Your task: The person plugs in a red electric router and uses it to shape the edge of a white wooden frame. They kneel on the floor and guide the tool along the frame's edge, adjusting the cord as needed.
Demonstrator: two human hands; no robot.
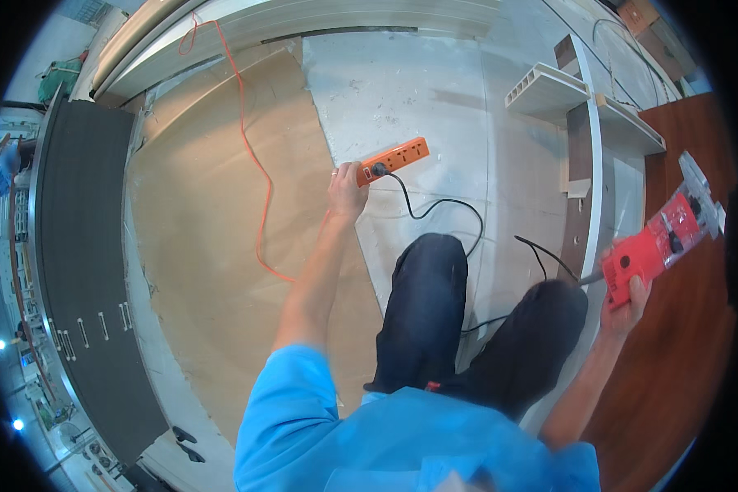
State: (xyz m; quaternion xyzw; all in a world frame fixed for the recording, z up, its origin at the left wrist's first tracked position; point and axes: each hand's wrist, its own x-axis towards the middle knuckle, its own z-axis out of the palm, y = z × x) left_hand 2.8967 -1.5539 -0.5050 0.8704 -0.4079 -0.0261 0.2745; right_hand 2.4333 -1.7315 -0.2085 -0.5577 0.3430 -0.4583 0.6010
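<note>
My left hand (348,193) is closed round the near end of an orange power strip (405,152), held out in front of me. A black plug (379,170) sits in the strip, close to my fingers. Its dark cord (443,202) curves over the pale floor and passes behind my knees. Off to the right, my right hand (627,305) grips a red handheld power tool (638,261) with a clear, plastic-like part at its far end. A cord leaves the tool near my hand. What kind of tool it is, I cannot tell.
Brown paper (213,189) covers the floor at left, with an orange cord (251,152) across it. A dark grey panel (86,246) lies further left. At right stand a white-edged frame (586,156) and a reddish-brown board (672,361). Long pale boards (344,18) lie at the back.
</note>
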